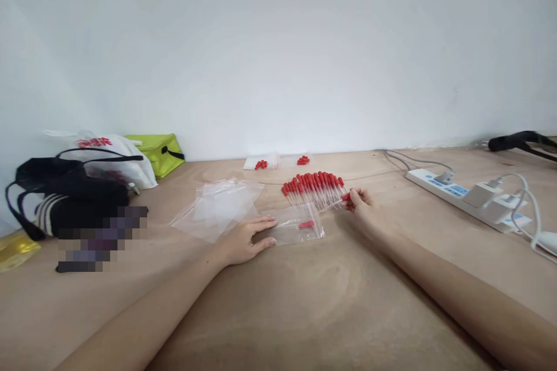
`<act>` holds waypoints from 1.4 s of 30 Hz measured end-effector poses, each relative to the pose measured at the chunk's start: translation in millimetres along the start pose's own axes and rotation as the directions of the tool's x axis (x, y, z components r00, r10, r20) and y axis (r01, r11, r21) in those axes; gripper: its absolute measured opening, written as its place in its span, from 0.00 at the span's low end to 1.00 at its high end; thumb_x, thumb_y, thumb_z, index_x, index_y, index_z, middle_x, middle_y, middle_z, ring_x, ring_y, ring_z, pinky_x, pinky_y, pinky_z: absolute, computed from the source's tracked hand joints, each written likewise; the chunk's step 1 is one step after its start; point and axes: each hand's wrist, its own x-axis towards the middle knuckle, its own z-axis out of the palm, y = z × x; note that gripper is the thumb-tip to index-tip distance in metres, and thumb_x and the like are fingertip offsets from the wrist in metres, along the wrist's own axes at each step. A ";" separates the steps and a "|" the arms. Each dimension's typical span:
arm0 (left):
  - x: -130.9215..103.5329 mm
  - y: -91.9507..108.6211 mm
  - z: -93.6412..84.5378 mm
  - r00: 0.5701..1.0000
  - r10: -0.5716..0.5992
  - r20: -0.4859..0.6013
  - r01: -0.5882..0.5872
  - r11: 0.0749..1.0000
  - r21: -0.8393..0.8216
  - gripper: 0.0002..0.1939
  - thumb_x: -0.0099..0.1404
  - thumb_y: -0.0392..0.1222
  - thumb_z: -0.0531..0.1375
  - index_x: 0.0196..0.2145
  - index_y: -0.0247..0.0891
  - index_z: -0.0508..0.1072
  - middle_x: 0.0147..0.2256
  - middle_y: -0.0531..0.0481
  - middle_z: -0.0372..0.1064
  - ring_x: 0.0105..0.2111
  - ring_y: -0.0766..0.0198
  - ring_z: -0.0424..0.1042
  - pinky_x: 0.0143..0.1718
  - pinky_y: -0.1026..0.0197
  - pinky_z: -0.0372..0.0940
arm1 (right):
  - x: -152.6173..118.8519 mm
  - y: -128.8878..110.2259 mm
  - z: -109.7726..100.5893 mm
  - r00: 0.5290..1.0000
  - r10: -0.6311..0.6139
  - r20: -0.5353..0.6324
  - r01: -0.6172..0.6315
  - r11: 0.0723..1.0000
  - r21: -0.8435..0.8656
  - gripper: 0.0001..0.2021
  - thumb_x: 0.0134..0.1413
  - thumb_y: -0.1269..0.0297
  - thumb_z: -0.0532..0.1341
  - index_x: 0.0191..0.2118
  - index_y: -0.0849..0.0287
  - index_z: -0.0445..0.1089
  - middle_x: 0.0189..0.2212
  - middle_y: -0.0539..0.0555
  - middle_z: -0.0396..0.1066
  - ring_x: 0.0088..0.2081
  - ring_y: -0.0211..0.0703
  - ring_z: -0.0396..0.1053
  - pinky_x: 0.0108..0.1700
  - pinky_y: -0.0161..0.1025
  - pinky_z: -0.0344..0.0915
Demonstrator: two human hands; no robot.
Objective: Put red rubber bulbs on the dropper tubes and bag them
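Flat on a clear zip bag (pixel 285 235) lies my left hand (pixel 247 239), its fingers stretched out over the bag's left end. Inside that bag shows one glass dropper with a red rubber bulb (pixel 307 224). My right hand (pixel 360 202) pinches another dropper (pixel 346 197) by its red bulb, the thin clear tube pointing left towards the bag. Just beyond the bag, a fanned row of droppers (pixel 314 182) rests with the red bulbs away from me. Left of them, several empty clear bags (pixel 221 206) lie in a loose stack.
Two small bags with red bulbs (pixel 261 165) (pixel 303 160) lie near the wall. A white power strip (pixel 456 197) with plugs and cables sits at right. On the left stand a black bag (pixel 82 197), a white plastic bag (pixel 117 162) and a green box-shaped bag (pixel 159 153).
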 end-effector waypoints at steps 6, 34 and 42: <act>0.0 3.8 -1.1 1.000 -0.017 0.004 0.017 1.000 0.018 0.22 0.60 0.50 0.52 0.50 0.42 0.63 0.52 0.50 0.60 0.52 0.60 0.58 0.53 0.56 0.54 | -20.7 -1.7 19.6 0.953 0.238 0.187 -0.273 0.943 0.190 0.13 0.38 0.58 0.63 0.27 0.56 0.59 0.23 0.48 0.68 0.26 0.36 0.68 0.31 0.35 0.66; 0.3 3.3 -1.3 1.000 -0.030 0.004 0.030 1.000 0.007 0.24 0.59 0.51 0.54 0.51 0.38 0.63 0.52 0.47 0.60 0.53 0.58 0.57 0.53 0.56 0.53 | 65.7 -15.2 67.3 0.969 -0.075 0.236 0.245 0.438 -0.865 0.15 0.47 0.58 0.56 0.39 0.57 0.70 0.39 0.57 0.68 0.39 0.43 0.66 0.40 0.36 0.58; -1.2 -0.4 -0.1 1.000 -0.005 0.013 0.005 1.000 0.009 0.23 0.60 0.51 0.52 0.52 0.41 0.62 0.53 0.49 0.58 0.53 0.60 0.56 0.54 0.57 0.53 | 73.3 3.2 83.3 0.987 -0.091 0.135 0.163 0.512 -0.843 0.10 0.44 0.60 0.57 0.30 0.57 0.72 0.39 0.57 0.65 0.39 0.46 0.66 0.40 0.40 0.59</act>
